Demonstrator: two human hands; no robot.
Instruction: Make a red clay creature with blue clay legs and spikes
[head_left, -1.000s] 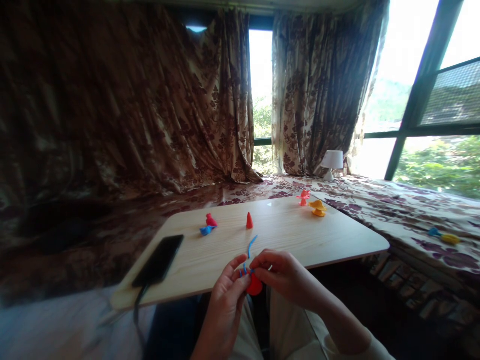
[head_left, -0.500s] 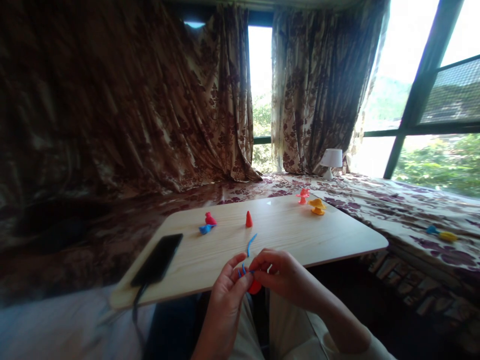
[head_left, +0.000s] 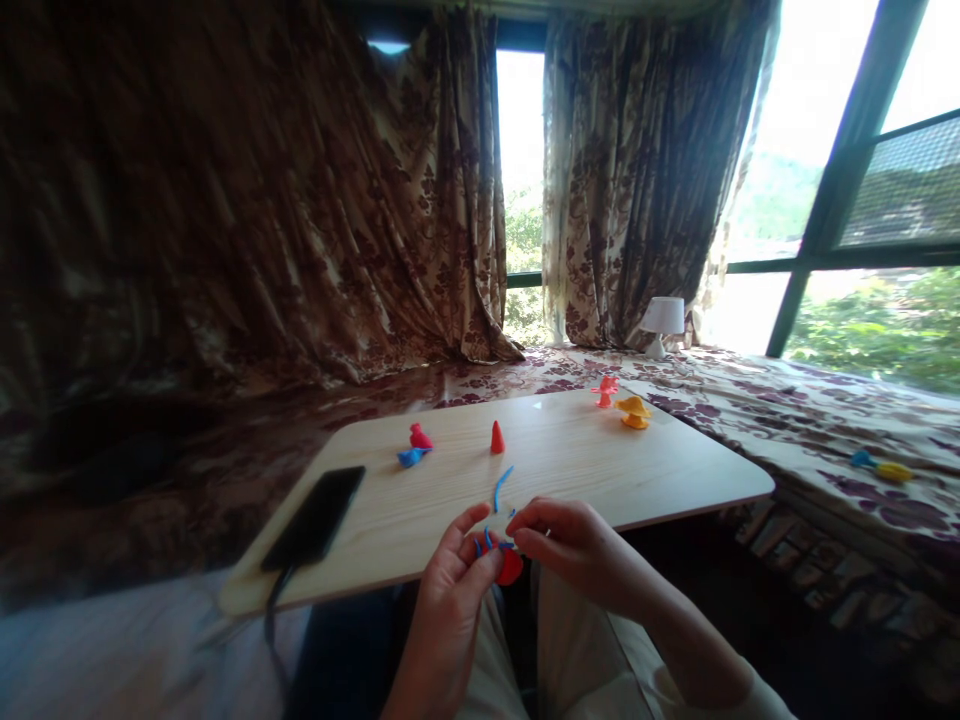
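Note:
My left hand (head_left: 459, 580) pinches a red modelling-clay piece (head_left: 510, 568) with thin blue strips (head_left: 488, 538) on it, just over the table's near edge. Much of the piece is hidden behind the thumb and fingers. Close to its right side is my right hand (head_left: 562, 535), with thumb and fingertips drawn together; whether anything is between them is too small to make out. A tiny blue bit (head_left: 512, 513) shows at those fingertips, and I cannot tell if it is held or lying on the table. Beyond both hands lies a blue clay strip (head_left: 502, 488).
On the wooden table (head_left: 592, 480) stand a red cone (head_left: 497, 438), a pink and blue clay figure (head_left: 417, 446), a coral figure (head_left: 605, 392) and a yellow one (head_left: 634, 412). A black phone (head_left: 315, 518) with a cable lies left. A white lamp (head_left: 664, 322) stands behind.
My right hand has moved slightly right, away from the red piece, baring more of it and a blue strip end. My left hand keeps its hold.

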